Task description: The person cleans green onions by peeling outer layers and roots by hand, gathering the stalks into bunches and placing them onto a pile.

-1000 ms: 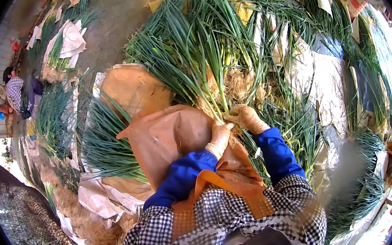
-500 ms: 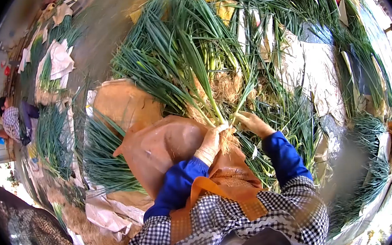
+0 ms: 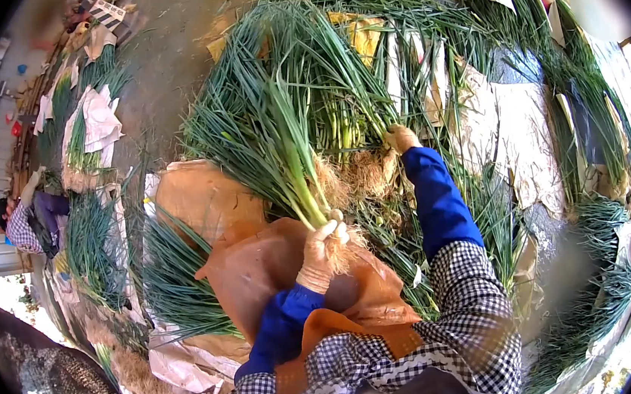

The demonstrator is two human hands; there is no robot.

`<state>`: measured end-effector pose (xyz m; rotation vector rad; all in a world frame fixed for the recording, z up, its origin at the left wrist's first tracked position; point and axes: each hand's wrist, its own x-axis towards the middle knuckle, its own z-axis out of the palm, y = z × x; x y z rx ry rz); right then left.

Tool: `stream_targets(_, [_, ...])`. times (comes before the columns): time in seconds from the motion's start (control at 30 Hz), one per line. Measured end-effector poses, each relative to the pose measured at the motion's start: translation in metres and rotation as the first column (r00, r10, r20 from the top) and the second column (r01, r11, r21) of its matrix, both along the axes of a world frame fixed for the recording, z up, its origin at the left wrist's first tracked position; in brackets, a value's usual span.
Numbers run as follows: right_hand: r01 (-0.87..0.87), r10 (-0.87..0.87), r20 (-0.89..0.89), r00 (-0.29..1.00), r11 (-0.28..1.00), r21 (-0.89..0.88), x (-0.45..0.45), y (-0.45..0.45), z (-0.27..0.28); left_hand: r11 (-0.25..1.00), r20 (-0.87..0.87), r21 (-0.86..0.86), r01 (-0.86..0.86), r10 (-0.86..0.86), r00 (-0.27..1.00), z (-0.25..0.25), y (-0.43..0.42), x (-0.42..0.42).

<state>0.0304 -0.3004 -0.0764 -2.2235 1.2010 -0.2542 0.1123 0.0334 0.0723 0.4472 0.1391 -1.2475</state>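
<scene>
My left hand (image 3: pixel 320 250) is closed around the lower stems of a bunch of green onions (image 3: pixel 296 172), just above its pale roots (image 3: pixel 344 255). The bunch tilts up and away over my lap, its leaves overlapping the big pile of green onions (image 3: pixel 336 96). Farther forward, my right hand (image 3: pixel 402 138) reaches to the right side of that pile. Its fingers curl around stems just above the tangled roots (image 3: pixel 366 173); the fingertips are partly hidden. An orange-brown apron (image 3: pixel 261 263) covers my lap below the left hand.
More green onions lie to my left (image 3: pixel 179 278) and along the right side (image 3: pixel 605 283). A tan sheet (image 3: pixel 202 200) and white sacking (image 3: pixel 523 139) are spread on the floor. Another person (image 3: pixel 25 217) sits at the far left. Loose leaves and stems lie between my arms.
My right hand has left the bunch and stretched forward to the pile. My left hand has moved slightly left and down with the bunch. The person at left has raised an arm.
</scene>
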Motion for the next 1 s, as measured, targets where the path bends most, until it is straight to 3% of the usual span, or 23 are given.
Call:
stream_targets(0.07, [-0.02, 0.036, -0.147, 0.988, 0.994, 0.11, 0.014, 0.005, 0.017, 0.992, 0.008, -0.109, -0.056, 0.057, 0.998, 0.011, -0.003, 0.016])
stream_targets(0.1, [-0.17, 0.193, -0.056, 0.98, 0.945, 0.279, 0.013, 0.014, 0.053, 0.988, 0.003, -0.133, -0.077, 0.078, 0.997, 0.013, -0.002, 0.024])
stream_targets(0.2, [-0.378, 0.074, 0.461, 0.884, 0.695, 0.612, -0.014, 0.033, 0.097, 0.971, 0.034, -0.16, -0.178, 0.185, 0.982, 0.025, 0.0, 0.039])
stream_targets(0.27, [-0.387, -0.048, 0.55, 0.834, 0.66, 0.644, -0.047, 0.053, 0.13, 0.971, -0.011, -0.161, -0.174, 0.174, 0.985, 0.024, -0.001, 0.04])
stream_targets(0.3, [-0.286, -0.06, 0.413, 0.909, 0.632, 0.721, -0.055, 0.072, 0.148, 0.986, -0.051, -0.133, -0.105, 0.099, 0.994, 0.018, -0.002, 0.037])
stream_targets(0.33, [-0.279, 0.076, 0.354, 0.932, 0.773, 0.569, -0.069, 0.076, 0.09, 0.994, -0.095, -0.104, -0.031, 0.021, 0.995, 0.011, -0.001, 0.03])
stream_targets(0.4, [-0.093, -0.005, 0.249, 0.968, 0.92, 0.38, -0.087, 0.106, 0.074, 0.955, -0.055, 0.279, 0.099, -0.087, 0.995, 0.01, -0.007, -0.003])
stream_targets(0.43, [-0.077, -0.037, 0.286, 0.958, 0.924, 0.375, -0.087, 0.114, 0.068, 0.938, -0.006, 0.327, 0.118, -0.123, 0.992, 0.006, -0.011, -0.018])
stream_targets(0.47, [-0.164, -0.042, 0.363, 0.931, 0.841, 0.516, -0.094, 0.129, 0.098, 0.913, 0.031, 0.386, 0.134, -0.159, 0.987, -0.004, -0.007, -0.035])
stream_targets(0.5, [-0.292, 0.254, 0.377, 0.891, 0.955, 0.047, -0.099, 0.139, 0.078, 0.91, 0.054, 0.392, 0.131, -0.165, 0.985, -0.027, -0.002, -0.048])
stream_targets(0.53, [-0.384, 0.515, 0.249, 0.82, 0.818, -0.429, -0.103, 0.146, 0.057, 0.91, 0.083, 0.395, 0.127, -0.173, 0.981, -0.043, 0.002, -0.056])
stream_targets(0.57, [-0.284, 0.138, 0.412, 0.901, 0.905, 0.318, -0.102, 0.153, 0.075, 0.912, 0.098, 0.402, 0.084, -0.134, 0.986, -0.037, 0.001, -0.063])
stream_targets(0.6, [0.057, -0.473, 0.249, 0.845, 0.543, 0.838, -0.1, 0.161, 0.099, 0.915, 0.102, 0.394, 0.081, -0.131, 0.986, -0.038, 0.001, -0.063])
stream_targets(0.63, [0.149, -0.463, 0.379, 0.802, 0.769, 0.622, -0.102, 0.155, 0.054, 0.913, 0.106, 0.398, 0.086, -0.138, 0.985, -0.038, 0.002, -0.062])
stream_targets(0.7, [0.298, -0.385, 0.397, 0.833, 0.917, 0.264, -0.1, 0.156, 0.029, 0.889, 0.098, 0.454, 0.06, -0.117, 0.988, -0.033, 0.006, -0.064])
stream_targets(0.73, [0.304, -0.518, 0.144, 0.843, 0.681, 0.666, -0.097, 0.16, 0.03, 0.89, 0.105, 0.453, 0.055, -0.114, 0.988, -0.03, 0.008, -0.062])
stream_targets(0.8, [0.343, -0.493, 0.08, 0.866, 0.705, 0.62, -0.072, 0.174, -0.017, 0.903, 0.199, 0.43, 0.018, -0.114, 0.973, -0.033, 0.013, -0.058])
stream_targets(0.83, [0.295, -0.401, 0.04, 0.915, 0.734, 0.611, -0.062, 0.18, -0.023, 0.901, 0.2, 0.434, 0.015, -0.112, 0.973, -0.032, 0.017, -0.059])
stream_targets(0.87, [0.115, -0.664, 0.17, 0.728, 0.363, 0.925, -0.048, 0.199, 0.003, 0.897, 0.226, 0.443, -0.005, -0.106, 0.968, -0.029, 0.017, -0.058])
stream_targets(0.9, [-0.129, -0.525, 0.398, 0.752, 0.475, 0.87, -0.042, 0.204, -0.026, 0.894, 0.256, 0.447, -0.027, -0.099, 0.962, -0.027, 0.016, -0.056])
stream_targets(0.97, [-0.369, -0.361, 0.6, 0.713, 0.535, 0.76, -0.036, 0.206, -0.073, 0.897, 0.278, 0.437, -0.061, -0.071, 0.958, -0.024, 0.017, -0.055])
stream_targets(1.0, [-0.287, -0.398, 0.538, 0.743, 0.537, 0.793, -0.034, 0.206, -0.056, 0.895, 0.279, 0.442, -0.065, -0.068, 0.958, -0.02, 0.016, -0.055])
